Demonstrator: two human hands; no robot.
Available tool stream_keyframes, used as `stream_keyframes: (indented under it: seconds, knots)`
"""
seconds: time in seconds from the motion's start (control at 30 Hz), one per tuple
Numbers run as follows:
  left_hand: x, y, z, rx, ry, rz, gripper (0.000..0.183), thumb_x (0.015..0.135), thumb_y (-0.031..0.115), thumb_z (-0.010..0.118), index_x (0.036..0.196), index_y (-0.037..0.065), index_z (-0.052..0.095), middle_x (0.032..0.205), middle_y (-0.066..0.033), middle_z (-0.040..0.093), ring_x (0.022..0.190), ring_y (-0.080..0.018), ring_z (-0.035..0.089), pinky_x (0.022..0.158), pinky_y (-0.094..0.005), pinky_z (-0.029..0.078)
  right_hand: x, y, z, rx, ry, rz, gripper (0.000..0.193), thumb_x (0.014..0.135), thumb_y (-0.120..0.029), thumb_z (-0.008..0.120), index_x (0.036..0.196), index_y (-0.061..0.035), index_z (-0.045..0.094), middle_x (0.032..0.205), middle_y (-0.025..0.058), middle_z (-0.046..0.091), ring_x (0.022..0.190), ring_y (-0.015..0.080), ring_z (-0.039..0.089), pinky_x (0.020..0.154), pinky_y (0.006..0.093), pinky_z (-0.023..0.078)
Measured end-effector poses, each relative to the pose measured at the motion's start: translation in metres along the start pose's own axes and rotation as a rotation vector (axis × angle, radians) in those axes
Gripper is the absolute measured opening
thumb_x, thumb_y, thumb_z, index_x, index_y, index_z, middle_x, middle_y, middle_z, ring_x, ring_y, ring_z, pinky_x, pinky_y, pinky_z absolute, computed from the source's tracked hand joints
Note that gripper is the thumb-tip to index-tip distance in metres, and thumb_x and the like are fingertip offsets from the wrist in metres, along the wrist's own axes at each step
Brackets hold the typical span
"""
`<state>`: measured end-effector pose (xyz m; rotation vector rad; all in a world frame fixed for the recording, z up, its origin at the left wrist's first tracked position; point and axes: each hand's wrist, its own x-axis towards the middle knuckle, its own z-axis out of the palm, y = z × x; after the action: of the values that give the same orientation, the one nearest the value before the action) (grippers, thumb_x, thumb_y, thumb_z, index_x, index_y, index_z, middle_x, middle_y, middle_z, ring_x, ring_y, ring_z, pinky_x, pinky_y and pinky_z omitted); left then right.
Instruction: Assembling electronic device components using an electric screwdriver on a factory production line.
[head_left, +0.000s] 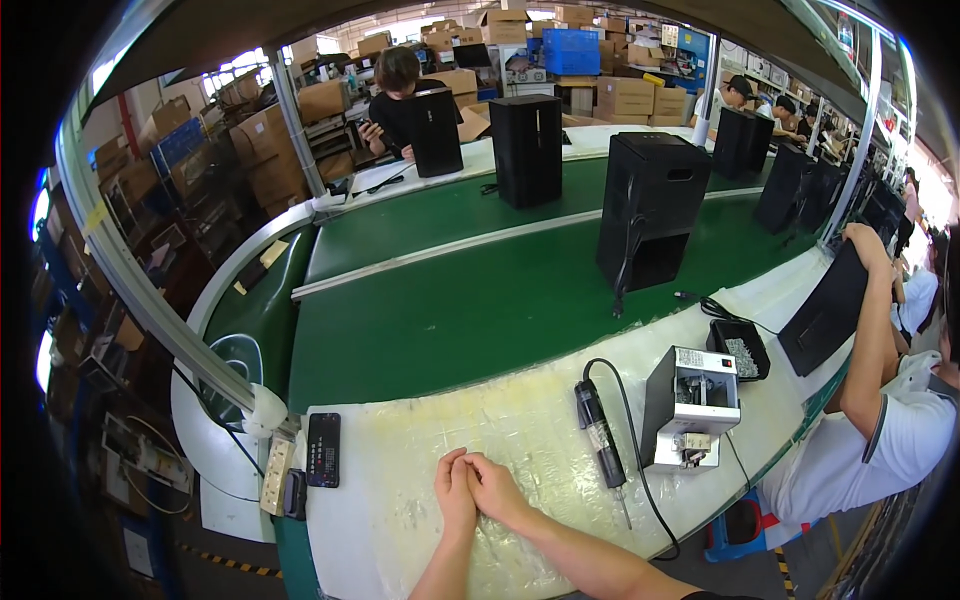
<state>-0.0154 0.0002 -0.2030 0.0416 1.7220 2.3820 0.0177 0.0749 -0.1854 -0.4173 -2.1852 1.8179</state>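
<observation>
My left hand (456,496) and my right hand (494,488) rest together on the plastic-covered worktop (400,540), fingers closed and pressed against each other. No object shows in either of them. To their right lies an electric screwdriver (600,440), its bit pointing toward me and its cord looping around. Beyond it stands a screw feeder (690,405) with a white and black housing. A black tray (762,362) of small screws sits behind the feeder. Left of my hands lies a dark smartphone (323,450), next to a power strip (277,478).
Across the green conveyor (430,320) stand several tall black speaker-like boxes, the nearest black box (652,210) with a hanging cable. At right, a co-worker (880,400) handles a black box (825,310). Another person (405,95) sits opposite. A metal post (150,270) rises at left.
</observation>
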Motion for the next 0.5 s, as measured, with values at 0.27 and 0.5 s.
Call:
stream_keyframes:
  seconds: [0.27,0.5]
  knots:
    - [0.0008,-0.0023,-0.0006,-0.026,-0.016,-0.008,0.018,0.099,0.01,0.048,0.11,-0.001,0.057,0.091,-0.0047,0.059,0.081,-0.0096,0.054,0.074,-0.0226,0.046,0.002,0.0103,0.002,-0.022,0.024,-0.054,0.022,0.094,-0.018,0.052,0.108,-0.0043,0.061,0.09,0.0223,0.067,0.082,0.0401,0.065,0.07,0.043,0.052]
    - [-0.0023,0.0015,0.0001,-0.015,-0.019,0.002,0.018,0.099,0.009,0.048,0.11,-0.001,0.057,0.091,-0.0046,0.06,0.081,-0.0096,0.054,0.074,-0.0226,0.046,-0.0008,0.0059,0.0016,-0.019,0.019,-0.049,0.021,0.093,-0.017,0.052,0.107,-0.0042,0.061,0.09,0.0226,0.066,0.081,0.0404,0.065,0.07,0.0431,0.051]
